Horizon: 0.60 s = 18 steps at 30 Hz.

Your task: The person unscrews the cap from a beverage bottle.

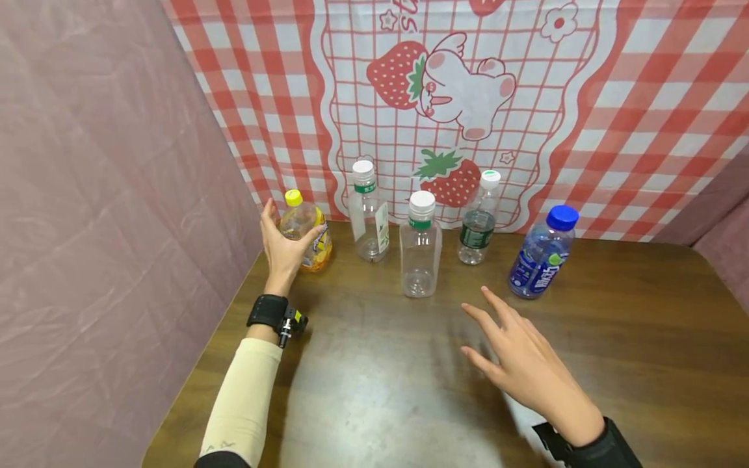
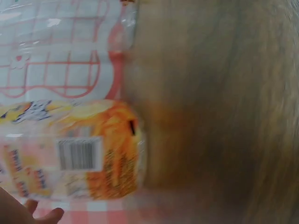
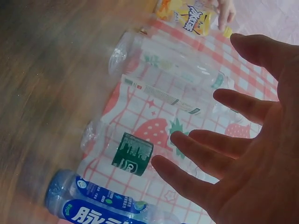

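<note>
My left hand (image 1: 283,250) is spread around a bottle with a yellow cap (image 1: 316,250) and an orange-yellow label, standing at the table's left. Its thumb crosses the bottle's front in the head view, and the other fingers extend along the left side. Beside that label (image 2: 100,158), fingertips (image 2: 53,215) show low in the left wrist view. My right hand (image 1: 521,361) hovers over the table with fingers apart, holding nothing. Nearest to it are a blue-capped bottle (image 1: 538,263) and a clear square bottle with a white cap (image 1: 420,260).
Two more clear bottles stand farther back: a tall one with a white cap (image 1: 365,224) and one with a dark green label (image 1: 476,229). The wooden table (image 1: 374,390) meets a red-checked strawberry cloth (image 1: 281,97) behind. A pinkish curtain (image 1: 99,227) hangs at the left.
</note>
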Available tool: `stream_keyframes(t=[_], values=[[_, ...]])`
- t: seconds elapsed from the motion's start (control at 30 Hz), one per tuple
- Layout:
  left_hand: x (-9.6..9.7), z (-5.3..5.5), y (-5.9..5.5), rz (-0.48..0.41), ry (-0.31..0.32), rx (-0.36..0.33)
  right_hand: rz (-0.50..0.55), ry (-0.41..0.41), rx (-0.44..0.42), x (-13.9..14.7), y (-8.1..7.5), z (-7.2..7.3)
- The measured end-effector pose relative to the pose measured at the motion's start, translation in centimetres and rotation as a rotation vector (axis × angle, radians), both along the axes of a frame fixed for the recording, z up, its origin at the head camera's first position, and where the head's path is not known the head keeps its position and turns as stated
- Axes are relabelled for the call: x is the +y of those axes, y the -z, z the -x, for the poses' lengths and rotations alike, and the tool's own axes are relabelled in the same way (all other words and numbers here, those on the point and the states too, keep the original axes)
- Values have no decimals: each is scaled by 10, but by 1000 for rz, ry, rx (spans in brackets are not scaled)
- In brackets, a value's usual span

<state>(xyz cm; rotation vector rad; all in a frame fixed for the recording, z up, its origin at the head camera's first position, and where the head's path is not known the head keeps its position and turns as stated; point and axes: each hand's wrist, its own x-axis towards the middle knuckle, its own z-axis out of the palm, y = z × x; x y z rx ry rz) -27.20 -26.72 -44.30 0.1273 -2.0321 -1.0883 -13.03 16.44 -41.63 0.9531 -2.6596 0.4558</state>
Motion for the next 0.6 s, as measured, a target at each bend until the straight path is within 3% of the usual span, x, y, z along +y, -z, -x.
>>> stream_keyframes(t=[0.2,0.33,0.6], values=[[8,8,15,44,16,7,11,8,-11,1,0,-2],[9,8,23,13,-20,27,11,8,-16,3,2,-4],[8,14,21,11,-1,29,17,15,13,6,0,1]])
